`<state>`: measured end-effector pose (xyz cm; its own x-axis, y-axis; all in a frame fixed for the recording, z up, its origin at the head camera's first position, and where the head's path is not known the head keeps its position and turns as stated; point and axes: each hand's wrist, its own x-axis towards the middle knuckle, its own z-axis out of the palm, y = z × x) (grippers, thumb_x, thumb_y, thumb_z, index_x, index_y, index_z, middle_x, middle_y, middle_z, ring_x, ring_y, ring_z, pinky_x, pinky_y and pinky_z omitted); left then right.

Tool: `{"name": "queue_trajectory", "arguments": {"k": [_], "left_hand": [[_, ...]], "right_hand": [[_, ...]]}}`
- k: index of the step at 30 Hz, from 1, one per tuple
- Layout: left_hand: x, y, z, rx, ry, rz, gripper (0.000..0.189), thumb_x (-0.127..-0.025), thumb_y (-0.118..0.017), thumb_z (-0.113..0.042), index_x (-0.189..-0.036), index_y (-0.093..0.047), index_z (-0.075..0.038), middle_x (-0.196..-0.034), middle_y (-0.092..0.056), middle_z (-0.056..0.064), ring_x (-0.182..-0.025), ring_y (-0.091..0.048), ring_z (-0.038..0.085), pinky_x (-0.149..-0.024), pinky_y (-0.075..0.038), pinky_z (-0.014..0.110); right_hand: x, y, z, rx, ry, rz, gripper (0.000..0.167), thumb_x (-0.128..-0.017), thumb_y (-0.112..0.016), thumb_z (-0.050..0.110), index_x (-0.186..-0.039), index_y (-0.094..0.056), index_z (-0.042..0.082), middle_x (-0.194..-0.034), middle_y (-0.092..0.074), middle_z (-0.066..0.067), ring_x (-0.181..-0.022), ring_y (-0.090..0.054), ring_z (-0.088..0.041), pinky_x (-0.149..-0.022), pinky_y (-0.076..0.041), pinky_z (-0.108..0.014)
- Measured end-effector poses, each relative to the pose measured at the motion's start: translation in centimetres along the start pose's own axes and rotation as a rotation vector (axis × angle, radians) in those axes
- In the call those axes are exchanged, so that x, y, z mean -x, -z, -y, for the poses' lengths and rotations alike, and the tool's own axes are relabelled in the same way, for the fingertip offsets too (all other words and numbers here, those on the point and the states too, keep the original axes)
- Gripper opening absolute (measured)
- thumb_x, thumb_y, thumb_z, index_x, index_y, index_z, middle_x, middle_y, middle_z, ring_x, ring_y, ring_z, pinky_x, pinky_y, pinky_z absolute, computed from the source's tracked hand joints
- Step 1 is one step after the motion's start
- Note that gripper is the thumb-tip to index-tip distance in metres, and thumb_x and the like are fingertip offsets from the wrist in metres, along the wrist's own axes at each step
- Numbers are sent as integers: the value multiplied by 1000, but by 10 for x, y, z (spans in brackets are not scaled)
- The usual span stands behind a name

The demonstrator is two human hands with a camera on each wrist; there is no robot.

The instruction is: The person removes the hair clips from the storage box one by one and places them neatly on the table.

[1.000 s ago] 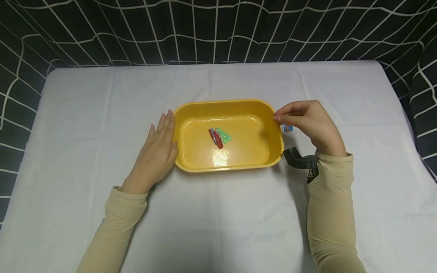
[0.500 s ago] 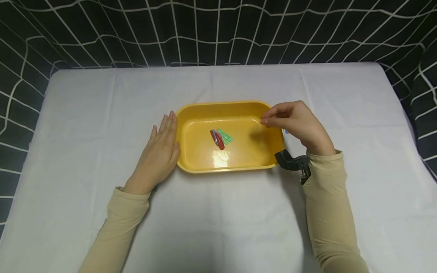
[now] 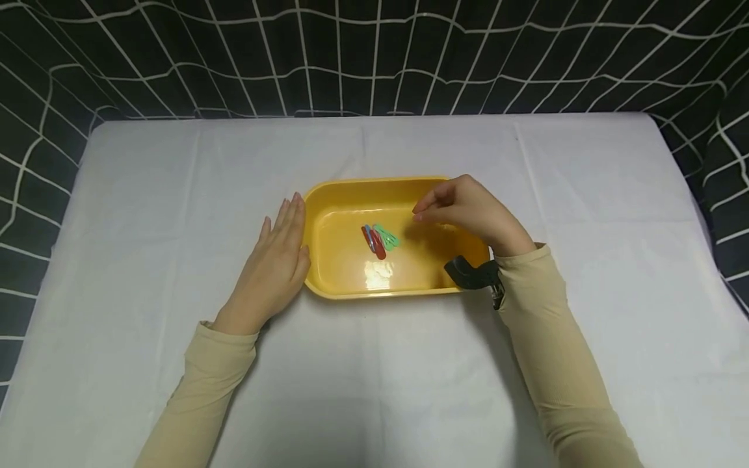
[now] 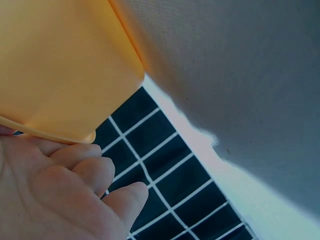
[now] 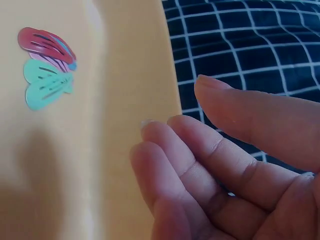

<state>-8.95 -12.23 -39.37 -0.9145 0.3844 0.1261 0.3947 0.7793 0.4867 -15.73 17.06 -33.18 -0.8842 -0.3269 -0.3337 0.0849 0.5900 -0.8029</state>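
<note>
Several snap hair clips (image 3: 380,240) lie in a small heap on the floor of the yellow tray (image 3: 345,283); the right wrist view shows red, green, blue and pink ones (image 5: 49,67). My left hand (image 3: 263,266) lies along the tray's left end with straight fingers touching its rim. In the left wrist view these fingers (image 4: 90,172) sit just beneath the rim. Above the right half of the tray is my right hand (image 3: 468,211), its fingertips pointing left at the clips and apart from them. Between its thumb and bent, relaxed fingers (image 5: 200,165) there is nothing.
A white cloth (image 3: 328,377) covers the table. Dark fabric with a white grid (image 3: 374,58) hangs behind and at both sides. A black strap-like mount (image 3: 471,274) juts from the right wrist over the tray's front rim.
My right hand has travelled left from the tray's right rim to above its inside. A small blue and orange item beyond that rim has become hidden. My left hand stays put.
</note>
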Motion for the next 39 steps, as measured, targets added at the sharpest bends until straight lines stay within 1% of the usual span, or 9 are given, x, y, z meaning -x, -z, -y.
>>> {"name": "queue_trajectory", "arguments": {"k": [3, 7, 11, 14, 20, 24, 31, 37, 39], "left_hand": [[0, 0, -1, 2, -1, 0, 60, -97, -35, -16, -148, -12, 6, -155, -10, 16, -143, -9, 29, -113, -8, 49], [1, 0, -1, 3, -2, -4, 59, -97, -34, -17, -148, -13, 6, -155, -10, 16, -143, -9, 28, -113, -8, 49], [1, -1, -1, 3, -2, -1, 59, -97, -33, -17, -148, -12, 6, -155, -10, 16, -143, -8, 28, -113, -8, 49], [0, -1, 0, 1, -6, -2, 59, -97, -34, -17, -148, -13, 7, -155, -10, 16, -143, -8, 28, -113, -8, 49], [0, 0, 0, 1, -11, -7, 59, -97, -34, -16, -147, -15, 7, -155, -11, 16, -143, -9, 29, -113, -9, 49], [0, 1, 0, 1, -10, -8, 59, -97, -34, -16, -147, -15, 7, -155, -12, 17, -143, -9, 29, -113, -9, 50], [1, 1, 0, -2, -4, -6, 59, -97, -33, -18, -147, -14, 7, -155, -11, 17, -143, -7, 26, -113, -9, 49], [1, 1, 0, -1, -11, -7, 59, -97, -33, -17, -147, -14, 7, -155, -12, 16, -143, -8, 26, -113, -10, 50], [0, 1, 0, -1, -14, -10, 59, -97, -33, -17, -147, -14, 8, -155, -12, 17, -143, -9, 28, -113, -10, 50]], "right_hand": [[-7, -3, 2, 31, 18, 33, 16, -87, -61, 5, -96, -69, -6, -92, -70, -14, -88, -57, -24, -84, -44, -32], [-17, -8, 6, 77, 41, 67, 14, -85, -63, 7, -91, -71, -4, -87, -69, -9, -84, -53, -20, -79, -41, -31], [-25, -14, 7, 105, 29, 91, 13, -83, -68, 10, -88, -72, -1, -82, -68, -4, -80, -52, -18, -79, -41, -31], [-29, -19, 6, 134, 18, 101, 12, -82, -68, 10, -87, -72, 0, -81, -68, -2, -79, -53, -17, -79, -41, -30], [-33, -26, 7, 206, 8, 101, 9, -80, -69, 8, -84, -73, 2, -78, -68, -2, -72, -51, -17, -68, -39, -26], [-36, -29, 7, 254, 18, 104, 7, -78, -71, 9, -82, -73, 2, -74, -66, -1, -68, -49, -16, -64, -38, -26], [-42, -32, 4, 289, 13, 116, 5, -77, -72, 7, -77, -71, 2, -68, -62, 2, -64, -45, -15, -62, -35, -26], [-46, -34, 1, 298, -24, 134, 9, -75, -76, 8, -80, -71, 2, -70, -63, 1, -66, -46, -15, -63, -37, -25], [-47, -36, 0, 324, -21, 144, 12, -73, -78, 11, -79, -71, 3, -70, -63, 2, -66, -47, -15, -64, -38, -25]]}}
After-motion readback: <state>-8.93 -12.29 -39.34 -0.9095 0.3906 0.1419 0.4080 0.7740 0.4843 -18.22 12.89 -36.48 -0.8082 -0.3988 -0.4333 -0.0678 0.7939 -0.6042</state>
